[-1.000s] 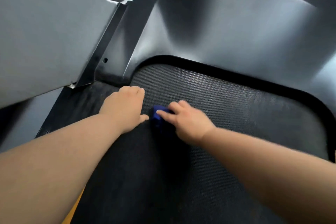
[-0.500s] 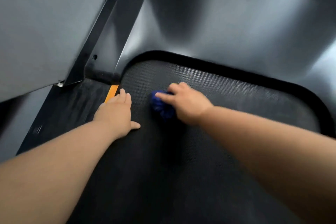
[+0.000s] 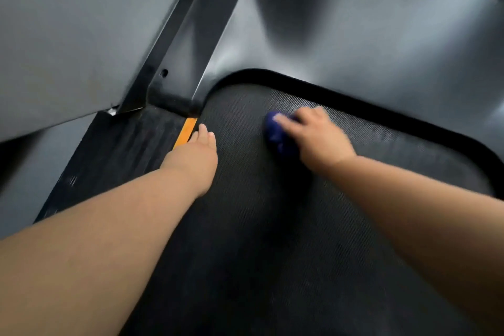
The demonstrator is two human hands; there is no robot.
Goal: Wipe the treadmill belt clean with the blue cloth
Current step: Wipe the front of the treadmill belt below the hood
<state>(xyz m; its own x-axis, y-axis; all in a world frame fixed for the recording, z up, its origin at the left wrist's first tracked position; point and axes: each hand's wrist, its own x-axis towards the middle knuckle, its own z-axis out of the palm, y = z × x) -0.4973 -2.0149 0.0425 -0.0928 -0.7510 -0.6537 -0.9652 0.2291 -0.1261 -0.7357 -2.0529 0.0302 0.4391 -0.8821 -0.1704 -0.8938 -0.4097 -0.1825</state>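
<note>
Since a second ago our right hand (image 3: 319,142) has carried the blue cloth (image 3: 278,136) away from the orange strip (image 3: 186,132). The cloth was then close beside our left hand (image 3: 196,155), and now it sits well apart from it, further along the front end of the treadmill belt (image 3: 272,226). Our left hand has drawn back too, so the strip it once covered now shows, with the fingertips lying just beside it.

Our left hand lies flat on the belt with straight fingers, holding nothing and seemingly bracing us. Our right hand is blurred, but its fingers look curled over the bunched cloth, pressing it onto the belt. The cloth lies on the belt, well to the far side of the strip and near the dark edge under the grey cover (image 3: 354,49).

We judge this to be one sideways stroke across the front of the belt. Most of the belt nearer us probably still needs wiping.
</note>
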